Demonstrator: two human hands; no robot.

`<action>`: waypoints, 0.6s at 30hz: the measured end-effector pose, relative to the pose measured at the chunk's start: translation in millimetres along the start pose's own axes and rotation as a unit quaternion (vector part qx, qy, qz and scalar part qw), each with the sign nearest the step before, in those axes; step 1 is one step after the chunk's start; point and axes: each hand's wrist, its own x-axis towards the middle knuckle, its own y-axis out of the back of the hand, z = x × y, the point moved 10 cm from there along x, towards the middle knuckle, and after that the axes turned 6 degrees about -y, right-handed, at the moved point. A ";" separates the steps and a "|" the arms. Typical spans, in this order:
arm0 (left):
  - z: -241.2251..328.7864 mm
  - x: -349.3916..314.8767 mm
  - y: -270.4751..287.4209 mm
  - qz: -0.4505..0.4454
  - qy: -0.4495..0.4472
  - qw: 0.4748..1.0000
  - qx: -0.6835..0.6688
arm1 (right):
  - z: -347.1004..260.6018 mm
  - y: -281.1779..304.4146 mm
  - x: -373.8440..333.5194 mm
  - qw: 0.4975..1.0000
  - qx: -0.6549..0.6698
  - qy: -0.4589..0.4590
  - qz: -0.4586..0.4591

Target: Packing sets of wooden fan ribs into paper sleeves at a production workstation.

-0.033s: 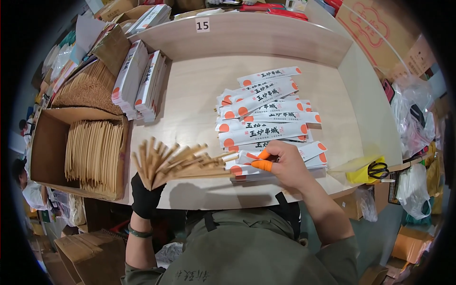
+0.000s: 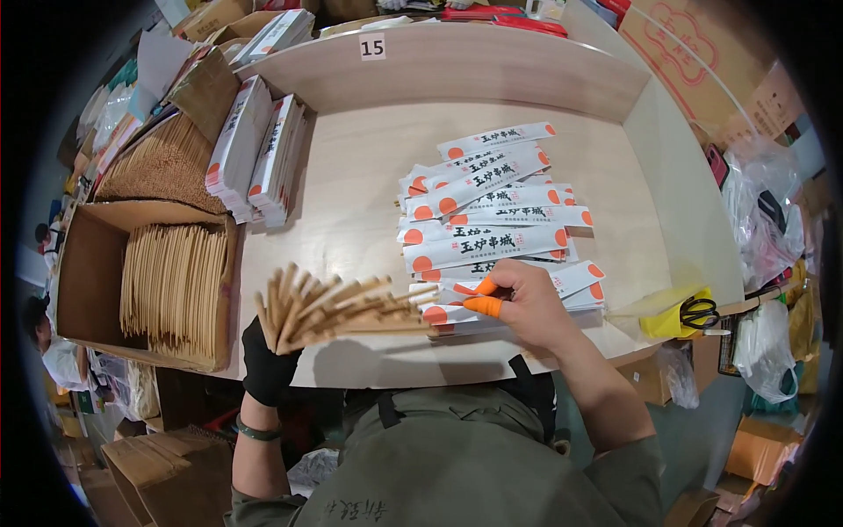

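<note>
Two hands at work at the near edge of the tabletop (image 2: 351, 176). The left hand (image 2: 268, 364), in a black glove, is closed around the butt ends of a fanned bundle of wooden chopsticks (image 2: 338, 309), tips spreading toward 3 o'clock. The right hand (image 2: 527, 307), bare with orange rubber finger caps (image 2: 483, 306) on thumb and forefinger, is pinched shut on the open end of a white paper sleeve (image 2: 457, 314) with orange dots, just beside the chopstick tips, which meet the sleeve mouth there. Whether a stick is already inside the sleeve, I cannot tell; the fingers hide it.

Compared with the other picture, taken at the same instant, nothing has shifted: same fan, same pinch, same pile. So the sleeving step looks mid-way, by my reading, one stick being fed into one sleeve.

Beyond the right hand, at 12 o'clock, lies a loose pile of filled sleeves (image 2: 492, 211), overlapping, mostly lengthwise left to right. At 10 o'clock from the hands stand two stacks of flat empty sleeves (image 2: 263, 149) on edge. At 9 o'clock a cardboard box (image 2: 88, 263) holds bare chopsticks in a row. At 3 o'clock, at the tabletop's corner, black-handled scissors (image 2: 698, 309) lie on something yellow. Clutter of bags and cartons surrounds all of it.
</note>
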 end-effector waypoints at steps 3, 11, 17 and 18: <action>-3.5 -0.6 -1.8 -0.030 -0.010 0.994 -0.106 | -9.4 0.8 -3.6 0.995 -0.087 0.053 0.011; 50.1 27.9 20.2 0.027 -0.046 0.998 0.038 | -54.0 11.4 -22.1 0.934 -0.232 0.242 0.120; 74.8 44.4 2.2 -0.022 -0.052 0.998 0.018 | -49.7 2.4 -17.6 0.931 -0.232 0.269 0.089; 66.1 43.4 -6.0 0.019 0.002 0.997 -0.076 | -68.6 -8.6 -21.8 0.897 -0.269 0.334 0.108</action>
